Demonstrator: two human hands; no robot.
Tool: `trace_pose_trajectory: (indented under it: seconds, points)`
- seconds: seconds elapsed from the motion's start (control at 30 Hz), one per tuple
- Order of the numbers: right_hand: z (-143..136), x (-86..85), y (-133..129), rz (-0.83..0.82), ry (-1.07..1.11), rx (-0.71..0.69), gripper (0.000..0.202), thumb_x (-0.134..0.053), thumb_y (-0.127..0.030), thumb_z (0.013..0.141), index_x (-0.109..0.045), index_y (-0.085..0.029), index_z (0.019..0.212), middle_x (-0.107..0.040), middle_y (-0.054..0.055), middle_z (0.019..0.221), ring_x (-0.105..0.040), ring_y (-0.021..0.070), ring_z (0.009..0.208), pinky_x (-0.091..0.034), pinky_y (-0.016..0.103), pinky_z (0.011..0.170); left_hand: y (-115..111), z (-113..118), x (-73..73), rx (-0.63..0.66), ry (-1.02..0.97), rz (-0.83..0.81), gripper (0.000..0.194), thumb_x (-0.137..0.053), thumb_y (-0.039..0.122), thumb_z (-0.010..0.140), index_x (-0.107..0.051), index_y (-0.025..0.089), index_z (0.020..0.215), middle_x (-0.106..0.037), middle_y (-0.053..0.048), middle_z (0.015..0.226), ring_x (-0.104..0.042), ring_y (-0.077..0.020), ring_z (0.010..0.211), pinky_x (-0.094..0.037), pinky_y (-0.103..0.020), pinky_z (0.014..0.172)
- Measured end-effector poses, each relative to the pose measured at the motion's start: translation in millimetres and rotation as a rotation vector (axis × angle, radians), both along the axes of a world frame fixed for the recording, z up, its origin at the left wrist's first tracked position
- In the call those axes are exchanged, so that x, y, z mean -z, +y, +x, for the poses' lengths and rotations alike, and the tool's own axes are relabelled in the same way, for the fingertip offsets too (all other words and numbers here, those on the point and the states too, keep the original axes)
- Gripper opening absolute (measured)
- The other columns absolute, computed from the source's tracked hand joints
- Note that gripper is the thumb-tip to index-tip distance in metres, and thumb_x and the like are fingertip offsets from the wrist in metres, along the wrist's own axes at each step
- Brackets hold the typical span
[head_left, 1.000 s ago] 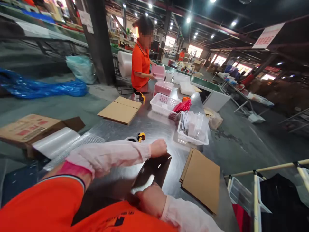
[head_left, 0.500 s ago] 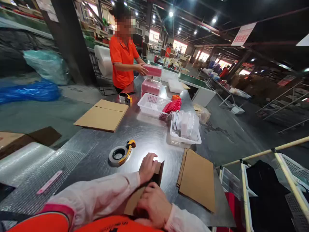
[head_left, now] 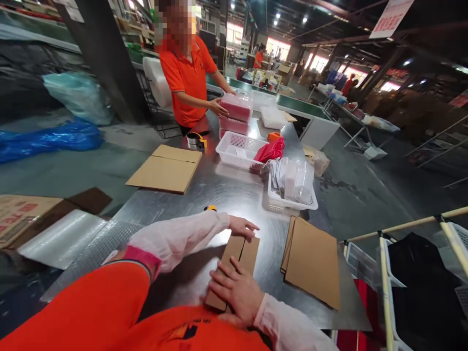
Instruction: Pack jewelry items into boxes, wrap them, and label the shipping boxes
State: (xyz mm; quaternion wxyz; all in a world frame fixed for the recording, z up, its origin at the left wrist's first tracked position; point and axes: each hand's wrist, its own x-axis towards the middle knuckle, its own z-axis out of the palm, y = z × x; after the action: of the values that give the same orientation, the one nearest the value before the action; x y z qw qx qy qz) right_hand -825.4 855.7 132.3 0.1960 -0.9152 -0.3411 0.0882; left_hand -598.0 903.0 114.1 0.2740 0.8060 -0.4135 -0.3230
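Observation:
A small brown cardboard box (head_left: pixel 250 252) sits on the metal table close to my body, its top flaps lying flat with a thin seam between them. My left hand (head_left: pixel 243 227) reaches over the far end of the box, fingers stretched out. Flat across the near part of the flaps lies my right hand (head_left: pixel 236 291), its fingers spread. Beyond my left sleeve only the yellow tip of a tape dispenser (head_left: pixel 210 208) shows; my arm hides the remainder.
Flat cardboard pieces lie at right (head_left: pixel 312 263) and left (head_left: pixel 164 168). White baskets, one (head_left: pixel 234 158) with red fabric, another (head_left: pixel 292 200) with plastic packs, stand farther back. A co-worker (head_left: pixel 188 78) holds pink wrapped packs (head_left: pixel 236 108) beside a second tape dispenser (head_left: pixel 196 140).
The box flaps have come down flat. My left hand has moved to the far end, and my right hand has opened out over the top. The co-worker has lowered a pink pack onto the stack.

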Motion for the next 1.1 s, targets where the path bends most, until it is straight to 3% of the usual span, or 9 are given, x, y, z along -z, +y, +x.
trace_pose_trajectory:
  seconds: [0.1,0.2,0.3,0.37,0.43,0.53,0.67,0.83,1.1]
  points:
    - [6,9.5,15,0.001,-0.017,0.091,0.066,-0.040,-0.057,0.095,-0.040,-0.016,0.147,-0.044,0.010,0.152,-0.024,0.0284,0.147,-0.010,0.058,0.122,47,1,14.1,-0.322,-0.170,0.095,0.047,-0.041,0.037,0.095,-0.057,0.012,0.132,-0.067,-0.015,0.122,-0.062,-0.0247,0.111,-0.046,-0.033,0.096]
    - [10,18.0,30,0.001,-0.035,0.160,0.061,-0.037,-0.051,0.098,-0.041,-0.015,0.146,-0.043,0.011,0.152,-0.023,0.0276,0.148,-0.011,0.058,0.122,100,-14,43.7,-0.487,-0.251,0.256,0.053,-0.048,0.026,0.090,-0.048,0.002,0.137,-0.061,-0.028,0.125,-0.056,-0.0371,0.119,-0.040,-0.048,0.101]
    - [12,13.1,32,-0.016,0.005,0.155,0.066,-0.036,-0.055,0.097,-0.036,-0.013,0.148,-0.036,0.013,0.156,-0.018,0.0282,0.149,-0.009,0.058,0.122,132,-32,73.2,-0.518,-0.302,0.361,0.064,-0.055,0.022,0.085,-0.040,0.003,0.145,-0.064,-0.028,0.118,-0.055,-0.0408,0.119,-0.034,-0.052,0.103]
    - [14,4.7,27,-0.025,0.042,0.087,0.080,-0.043,-0.063,0.092,-0.030,-0.010,0.151,-0.030,0.015,0.158,-0.014,0.0298,0.150,-0.007,0.058,0.123,138,-36,80.6,-0.492,-0.320,0.358,0.061,-0.049,0.019,0.088,-0.038,0.008,0.147,-0.067,-0.022,0.114,-0.056,-0.0365,0.118,-0.033,-0.047,0.105]
    - [17,-2.1,23,-0.033,0.057,0.020,0.087,-0.048,-0.064,0.089,-0.026,-0.008,0.152,-0.025,0.017,0.159,-0.010,0.0309,0.151,-0.006,0.058,0.123,137,-33,75.8,-0.503,-0.280,0.314,0.061,-0.045,0.020,0.089,-0.038,0.012,0.149,-0.070,-0.017,0.112,-0.060,-0.0333,0.114,-0.037,-0.043,0.102]
    - [20,-3.1,20,-0.040,0.040,-0.012,0.075,-0.042,-0.055,0.095,-0.029,-0.008,0.152,-0.025,0.017,0.159,-0.010,0.0294,0.151,-0.009,0.055,0.123,130,-32,56.5,-0.552,-0.075,0.096,0.060,-0.044,0.036,0.091,-0.040,0.020,0.149,-0.069,-0.010,0.121,-0.065,-0.0276,0.108,-0.046,-0.035,0.094]
    - [21,6.3,18,-0.043,-0.011,-0.022,0.069,-0.038,-0.050,0.097,-0.034,-0.005,0.149,-0.028,0.018,0.158,-0.013,0.0293,0.150,-0.015,0.052,0.123,115,-56,40.8,-0.520,0.264,-0.266,0.062,-0.060,0.060,0.077,-0.069,0.019,0.123,-0.071,-0.009,0.119,-0.065,-0.0277,0.112,-0.050,-0.032,0.095]
    - [23,15.6,15,-0.042,-0.078,-0.060,0.068,-0.041,-0.048,0.097,-0.037,-0.002,0.147,-0.033,0.020,0.155,-0.021,0.0301,0.148,-0.019,0.050,0.122,109,-79,43.5,-0.664,0.227,-0.233,0.061,-0.071,0.062,0.066,-0.077,0.016,0.106,-0.070,-0.013,0.115,-0.066,-0.0306,0.105,-0.051,-0.039,0.096]
    - [25,28.5,16,0.010,-0.131,-0.082,0.062,-0.041,-0.043,0.098,-0.041,-0.002,0.144,-0.037,0.020,0.153,-0.028,0.0285,0.146,-0.024,0.050,0.120,114,-78,28.6,-0.628,0.219,-0.109,0.059,-0.072,0.059,0.067,-0.076,0.015,0.107,-0.069,-0.012,0.117,-0.064,-0.0306,0.110,-0.051,-0.036,0.097]
